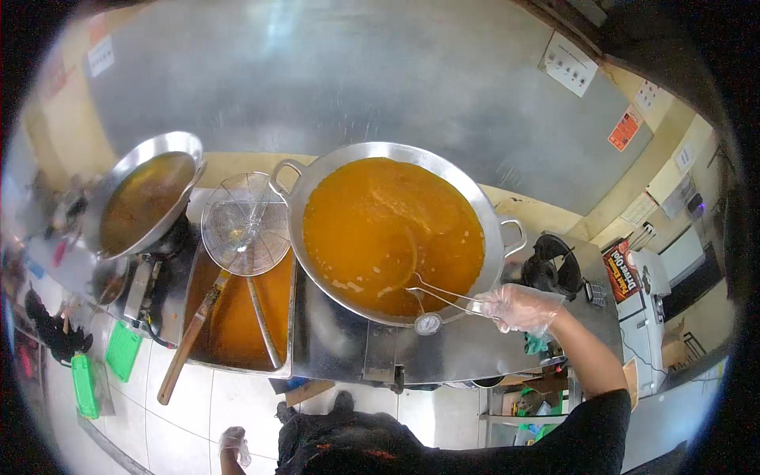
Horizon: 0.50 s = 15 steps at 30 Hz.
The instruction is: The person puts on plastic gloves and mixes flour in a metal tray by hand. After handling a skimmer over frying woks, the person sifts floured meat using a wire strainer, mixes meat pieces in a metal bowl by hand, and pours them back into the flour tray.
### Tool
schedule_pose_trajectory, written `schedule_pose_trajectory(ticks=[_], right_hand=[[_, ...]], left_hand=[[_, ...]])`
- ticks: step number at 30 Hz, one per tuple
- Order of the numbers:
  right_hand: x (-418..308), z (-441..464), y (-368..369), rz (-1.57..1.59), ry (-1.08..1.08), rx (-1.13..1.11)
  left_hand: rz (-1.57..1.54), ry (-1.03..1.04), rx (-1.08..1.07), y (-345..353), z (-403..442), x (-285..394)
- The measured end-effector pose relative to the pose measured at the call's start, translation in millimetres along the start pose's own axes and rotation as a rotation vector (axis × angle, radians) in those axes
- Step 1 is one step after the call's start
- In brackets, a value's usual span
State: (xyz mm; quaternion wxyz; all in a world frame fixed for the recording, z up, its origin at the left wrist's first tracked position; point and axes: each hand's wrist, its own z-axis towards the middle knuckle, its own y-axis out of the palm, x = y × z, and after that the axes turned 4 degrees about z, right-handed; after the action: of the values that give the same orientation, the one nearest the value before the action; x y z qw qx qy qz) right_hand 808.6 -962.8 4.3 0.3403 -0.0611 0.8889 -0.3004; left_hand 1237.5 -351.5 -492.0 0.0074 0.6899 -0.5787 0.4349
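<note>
My right hand [522,307], in a clear plastic glove, is closed around metal tongs [455,298] at the right front rim of a large two-handled wok [497,245]. The tongs' two thin arms are apart and reach over the rim, with their ends at the surface of the orange-brown oil [372,229]. Pale foam floats on the oil; I cannot make out anything between the tips. A round dial thermometer [427,323] sits at the front rim, just below the tongs. My left hand [234,445], also gloved, hangs low over the floor, away from the wok; its fingers are unclear.
Left of the wok, a round wire skimmer [246,225] with a wooden handle [190,340] lies across a rectangular tray [291,348] of orange liquid. A second wok [190,144] of darker oil stands further left. A black burner ring [552,265] is at right. Green plastic items [84,385] lie lower left.
</note>
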Motion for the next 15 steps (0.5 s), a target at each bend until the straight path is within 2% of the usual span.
schedule_pose_trajectory(ticks=[2,4,5,7,10,13,14,15], right_hand=[[-1.7,-2.8,4.5,0.052,-0.012,-0.010],[1.5,2.4,13.0,0.342,-0.008,0.025],[-5.3,4.0,15.6,0.342,-0.007,0.025],[-28.5,7.1,19.7,0.123,0.071,0.050],[-37.4,-1.5,29.4,0.219,0.069,0.066],[-59.2,-22.0,37.1,0.279,-0.045,0.096],[-52.6,-13.6,40.6,0.285,-0.041,0.095],[-39.1,1.9,46.3,0.322,0.004,0.100]], left_hand=[[0.208,0.225,-0.036,4.3,2.9,-6.1],[-0.186,-0.192,0.128,13.3,2.8,4.7],[-0.186,-0.192,0.128,15.1,2.8,9.5],[-0.269,-0.184,0.088,13.3,5.4,16.6],[-0.260,-0.155,0.008,2.5,17.0,24.7],[-0.393,-0.104,0.121,5.4,8.4,33.2],[-0.388,-0.106,0.118,4.4,6.6,38.2],[-0.253,-0.154,0.057,1.8,6.1,41.8]])
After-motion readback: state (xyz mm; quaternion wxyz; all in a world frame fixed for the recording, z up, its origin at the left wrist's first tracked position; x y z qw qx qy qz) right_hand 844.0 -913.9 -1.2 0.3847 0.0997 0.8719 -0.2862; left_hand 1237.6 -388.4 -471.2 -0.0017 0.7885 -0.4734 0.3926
